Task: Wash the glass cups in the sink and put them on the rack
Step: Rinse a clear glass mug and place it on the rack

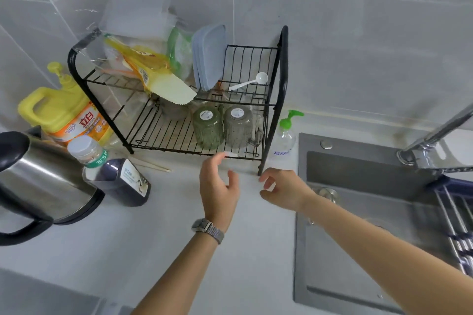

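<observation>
**Spotter:** Fingers first. Your left hand (pixel 220 186) hangs over the counter (pixel 179 238), fingers loosely spread and slightly bent, thumb apart, holding nothing. Your right hand (pixel 284 192) is beside it, fingers gently curled inward, also empty.

**Operator:** And the cups?

**Spotter:** Just beyond your left fingertips, on the lower shelf of the black wire rack (pixel 279 89). You have a green glass cup (pixel 207 127) and a grey glass cup (pixel 238 126) there, both upside down, side by side and almost touching. Your hands touch neither.

**Operator:** What sits past your right hand?

**Spotter:** The rack's front right leg stands just ahead of those fingertips. Beyond it is a clear pump bottle with a green top (pixel 285 135). To the right of your wrist lies the steel sink (pixel 358 176), with the tap (pixel 435 140) over its far edge.

**Operator:** Further out?

**Spotter:** Above the cups, the upper shelf carries a white spoon (pixel 252 81), blue lids (pixel 208 56) and bags. Left of your left hand you have a dark bottle (pixel 120 181), a yellow detergent jug (pixel 64 112) and a steel kettle (pixel 41 179).
</observation>
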Demonstrator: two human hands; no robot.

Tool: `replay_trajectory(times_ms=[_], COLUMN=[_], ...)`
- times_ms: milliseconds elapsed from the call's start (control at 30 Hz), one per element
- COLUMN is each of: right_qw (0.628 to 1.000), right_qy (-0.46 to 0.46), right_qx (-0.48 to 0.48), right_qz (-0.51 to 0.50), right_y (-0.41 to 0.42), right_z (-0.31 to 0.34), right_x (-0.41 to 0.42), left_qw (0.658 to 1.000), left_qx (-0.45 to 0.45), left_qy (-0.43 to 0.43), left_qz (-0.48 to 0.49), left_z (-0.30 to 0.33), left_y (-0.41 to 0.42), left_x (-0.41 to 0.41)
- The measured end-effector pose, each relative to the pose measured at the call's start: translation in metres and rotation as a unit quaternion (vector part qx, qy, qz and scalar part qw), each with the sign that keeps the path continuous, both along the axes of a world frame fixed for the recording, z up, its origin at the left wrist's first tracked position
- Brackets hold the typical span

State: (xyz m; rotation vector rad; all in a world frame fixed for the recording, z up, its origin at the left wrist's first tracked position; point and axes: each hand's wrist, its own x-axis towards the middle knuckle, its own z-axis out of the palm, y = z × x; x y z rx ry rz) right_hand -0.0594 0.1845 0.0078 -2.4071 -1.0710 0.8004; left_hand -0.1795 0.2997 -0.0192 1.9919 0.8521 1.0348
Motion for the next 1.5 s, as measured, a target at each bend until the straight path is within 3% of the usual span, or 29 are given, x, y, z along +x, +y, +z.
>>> replay_trajectory(times_ms=[100,267,500,700,1033,1233,1367,1500], right_qw=[0.999,0.994,0.982,0.971,0.957,0.929,0.881,0.865], right_qy=[-0.019,-0.023,0.001,0.034,0.181,0.29,0.37,0.401], right_qx=[-0.044,-0.087,-0.11,-0.117,-0.09,-0.08,-0.033,-0.035], right_qz=[-0.008,-0.065,-0.152,-0.204,-0.205,-0.214,-0.292,-0.299], right_y=[-0.039,-0.114,-0.224,-0.283,-0.256,-0.215,-0.197,-0.177], right_z=[-0.001,-0.013,-0.034,-0.062,-0.108,-0.139,-0.158,-0.171], right_x=[0.01,0.032,0.077,0.106,0.128,0.127,0.121,0.119], left_qw=[0.989,0.937,0.86,0.831,0.84,0.855,0.859,0.861], left_qx=[0.056,0.083,0.095,0.057,-0.125,-0.191,-0.222,-0.243], left_qy=[0.111,0.284,0.409,0.453,0.465,0.439,0.428,0.417], left_qz=[-0.078,-0.186,-0.289,-0.319,-0.249,-0.198,-0.172,-0.159], left_z=[-0.002,0.0,0.004,-0.009,-0.032,-0.04,-0.047,-0.052], left_y=[-0.029,-0.079,-0.145,-0.193,-0.22,-0.226,-0.231,-0.231], left_x=[-0.003,0.008,0.057,0.097,0.096,0.095,0.086,0.081])
